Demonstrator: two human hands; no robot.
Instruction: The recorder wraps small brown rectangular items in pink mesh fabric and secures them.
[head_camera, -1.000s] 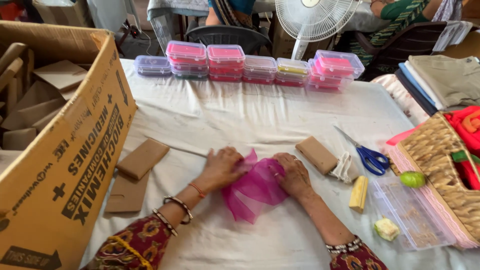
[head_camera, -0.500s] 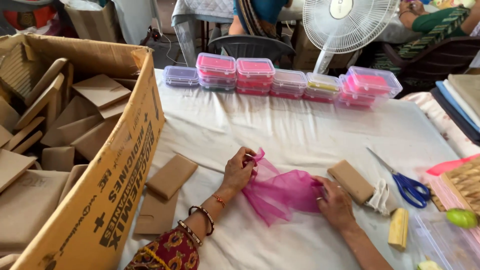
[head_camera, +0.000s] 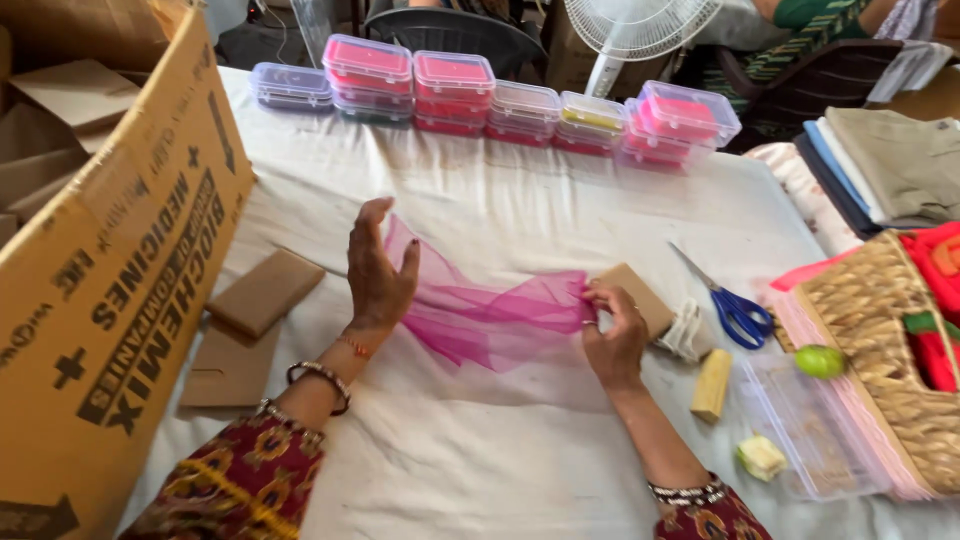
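A sheer pink mesh cloth (head_camera: 490, 315) is stretched above the white tablecloth (head_camera: 520, 200) between both hands. My left hand (head_camera: 378, 270) is raised with fingers spread, and the cloth's left end is draped against its palm and thumb. My right hand (head_camera: 612, 330) pinches the cloth's right end between thumb and fingers. A small brown cardboard box (head_camera: 640, 298) lies just behind my right hand. Blue-handled scissors (head_camera: 735, 310) lie to its right.
A big open cardboard carton (head_camera: 120, 260) of brown boxes stands at left, with flat brown boxes (head_camera: 262, 295) beside it. Several stacked plastic containers (head_camera: 450, 85) line the far edge. At right are a wicker basket (head_camera: 890, 330), a clear lid (head_camera: 810, 430), a green lime (head_camera: 820, 361) and a fan (head_camera: 640, 25).
The bunched pink cloth has been pulled open. My hands moved apart, the left lifting up and left, the right holding the other end. The camera shifted closer and to the left.
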